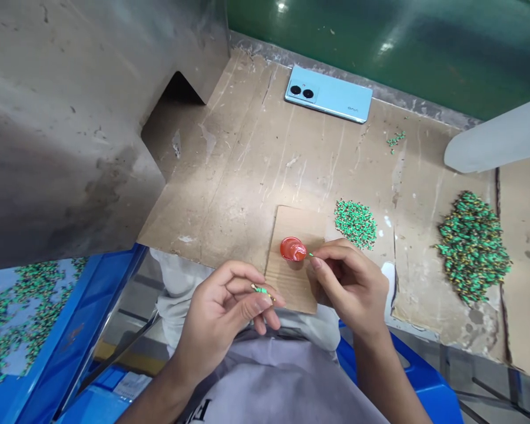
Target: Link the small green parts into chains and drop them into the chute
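My left hand (229,309) is closed in a loose pinch on a tiny green piece (260,290) with yellowish ends, held between thumb and fingers. My right hand (347,282) pinches a very small green piece (311,254) at its fingertips, just right of a small round cap (287,250) holding glossy red paste. That cap rests on a piece of cardboard (279,278). Close beyond my right hand lies a small heap of green pieces (355,224).
A larger heap of green and yellow pieces (473,247) lies to the right, below a whitish cylinder (494,138). A light-blue phone (335,94) lies at the back. Sheet metal (70,118) rises at left, above a blue tray (66,330) with more green pieces.
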{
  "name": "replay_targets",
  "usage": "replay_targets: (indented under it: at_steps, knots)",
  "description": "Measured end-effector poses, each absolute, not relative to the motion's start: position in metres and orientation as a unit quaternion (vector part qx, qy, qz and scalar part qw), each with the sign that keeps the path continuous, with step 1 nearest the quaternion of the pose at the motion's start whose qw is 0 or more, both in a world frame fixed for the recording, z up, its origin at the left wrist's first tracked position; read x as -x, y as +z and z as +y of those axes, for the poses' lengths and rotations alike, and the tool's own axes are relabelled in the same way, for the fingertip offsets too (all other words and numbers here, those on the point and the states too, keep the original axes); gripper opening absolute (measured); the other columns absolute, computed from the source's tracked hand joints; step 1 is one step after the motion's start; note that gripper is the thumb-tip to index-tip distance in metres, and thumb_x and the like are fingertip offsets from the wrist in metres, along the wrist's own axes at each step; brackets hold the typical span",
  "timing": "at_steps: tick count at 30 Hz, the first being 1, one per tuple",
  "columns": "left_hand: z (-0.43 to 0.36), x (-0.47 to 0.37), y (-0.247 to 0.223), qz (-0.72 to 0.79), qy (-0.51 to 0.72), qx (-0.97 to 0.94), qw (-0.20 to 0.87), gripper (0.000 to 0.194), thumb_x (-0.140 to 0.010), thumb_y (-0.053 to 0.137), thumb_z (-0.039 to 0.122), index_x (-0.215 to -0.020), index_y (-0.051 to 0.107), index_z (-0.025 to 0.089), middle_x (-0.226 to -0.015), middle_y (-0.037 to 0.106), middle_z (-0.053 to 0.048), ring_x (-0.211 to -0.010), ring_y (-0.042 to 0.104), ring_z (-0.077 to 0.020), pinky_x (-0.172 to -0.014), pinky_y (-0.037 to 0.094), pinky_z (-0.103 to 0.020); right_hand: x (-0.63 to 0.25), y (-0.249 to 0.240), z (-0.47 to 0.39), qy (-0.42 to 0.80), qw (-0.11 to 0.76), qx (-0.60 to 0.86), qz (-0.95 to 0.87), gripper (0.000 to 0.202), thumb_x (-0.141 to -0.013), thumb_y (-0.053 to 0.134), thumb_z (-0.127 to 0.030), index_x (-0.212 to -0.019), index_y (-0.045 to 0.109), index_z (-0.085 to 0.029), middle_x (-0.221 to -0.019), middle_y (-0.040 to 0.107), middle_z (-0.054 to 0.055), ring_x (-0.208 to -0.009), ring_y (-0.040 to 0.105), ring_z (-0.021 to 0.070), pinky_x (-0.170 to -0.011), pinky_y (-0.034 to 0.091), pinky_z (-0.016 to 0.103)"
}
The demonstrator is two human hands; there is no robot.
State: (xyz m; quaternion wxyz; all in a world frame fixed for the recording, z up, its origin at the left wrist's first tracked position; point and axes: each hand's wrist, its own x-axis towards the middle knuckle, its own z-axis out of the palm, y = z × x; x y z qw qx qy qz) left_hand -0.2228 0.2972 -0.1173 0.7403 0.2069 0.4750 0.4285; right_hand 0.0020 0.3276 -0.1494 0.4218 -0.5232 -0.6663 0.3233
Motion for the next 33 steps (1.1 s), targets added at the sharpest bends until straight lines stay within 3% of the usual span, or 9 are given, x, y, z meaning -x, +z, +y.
replay_targets:
  at_steps: [5,10,14,19,25,33]
  knots:
    - [0.296,0.226,-0.123,0.49,0.41,-0.272,0.72,0.012,-0.094,0.088,0.03,-0.092,0.085,0.018,-0.082,0.086,-0.006,-0.064,0.08,-0.0159,-0.054,0.062,-0.018,-0.019,-0.141,0.323,0.263,0.375,0.556,-0.694,0.013,-0.104,0.068,-0.011,-0.103,0.07,-0.024,-0.092,0.07,0.003,-0.079,0.064,0.0176,-0.065,0.048,0.032]
    - [0.296,0.218,-0.123,0.513,0.411,-0.301,0.691,0.015,-0.092,0.087,0.023,-0.106,0.085,0.019,-0.085,0.087,-0.004,-0.064,0.079,-0.0141,-0.059,0.064,-0.017,-0.033,-0.137,0.318,0.235,0.325,0.567,-0.719,0.013,-0.105,0.065,-0.011,-0.101,0.068,-0.022,-0.091,0.069,0.003,-0.079,0.064,0.0172,-0.066,0.048,0.032]
    - [0.296,0.21,-0.119,0.486,0.412,-0.289,0.715,0.006,-0.094,0.085,0.02,-0.099,0.084,0.019,-0.082,0.087,-0.003,-0.061,0.078,-0.0124,-0.058,0.064,-0.016,-0.021,-0.132,0.305,0.318,0.363,0.561,-0.672,0.014,-0.105,0.066,-0.012,-0.098,0.067,-0.024,-0.089,0.066,0.001,-0.078,0.061,0.0151,-0.064,0.047,0.028]
    - [0.293,0.208,-0.112,0.473,0.411,-0.318,0.711,0.02,-0.093,0.083,0.013,-0.107,0.088,0.026,-0.091,0.088,0.0,-0.076,0.083,-0.0127,-0.071,0.068,-0.016,0.01,-0.119,0.287,0.457,0.44,0.51,-0.581,0.011,-0.106,0.067,-0.017,-0.099,0.07,-0.025,-0.084,0.065,0.0,-0.077,0.061,0.0165,-0.062,0.05,0.028]
    - [0.292,0.212,-0.11,0.489,0.408,-0.381,0.67,0.018,-0.087,0.089,0.01,-0.097,0.089,0.025,-0.094,0.088,0.001,-0.086,0.083,-0.0115,-0.077,0.064,-0.011,0.02,-0.117,0.283,0.5,0.43,0.491,-0.569,0.008,-0.107,0.067,-0.022,-0.1,0.07,-0.025,-0.084,0.065,0.0,-0.075,0.061,0.016,-0.062,0.05,0.027]
    - [0.286,0.212,-0.111,0.461,0.411,-0.401,0.677,0.02,-0.093,0.085,0.013,-0.106,0.086,0.027,-0.099,0.083,0.002,-0.09,0.079,-0.0101,-0.078,0.062,-0.012,0.015,-0.114,0.282,0.512,0.395,0.476,-0.596,0.01,-0.109,0.064,-0.019,-0.102,0.068,-0.025,-0.088,0.066,0.001,-0.079,0.063,0.0165,-0.064,0.05,0.029]
